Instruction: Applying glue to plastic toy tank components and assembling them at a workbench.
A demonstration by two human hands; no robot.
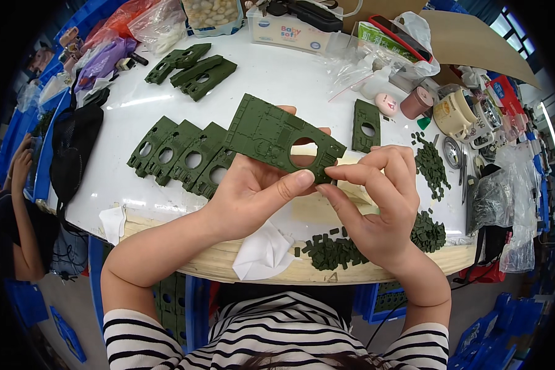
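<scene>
My left hand [248, 196] grips a dark green moulded model-tank hull part [259, 126] with a round hole through it, its thumb on the near edge and its fingers beneath. At the right end of that part, my right hand [385, 206] pinches thumb and forefinger together by the corner. Whatever lies between those fingertips is too small to make out. Under and beside the right hand lie heaps of small green rectangular pieces [333, 251]. More hull parts [194, 157] overlap in a row to the left, and a single hull part [367, 125] lies beyond the right hand.
Further hull parts [205, 75] lie at the far left. A crumpled white tissue [264, 251] rests at the table's front edge. A mug [455, 114], a thread spool [417, 102] and tweezers [464, 179] stand or lie on the right. At left hangs a black bag [74, 148]; another person's hand [21, 163] shows beyond.
</scene>
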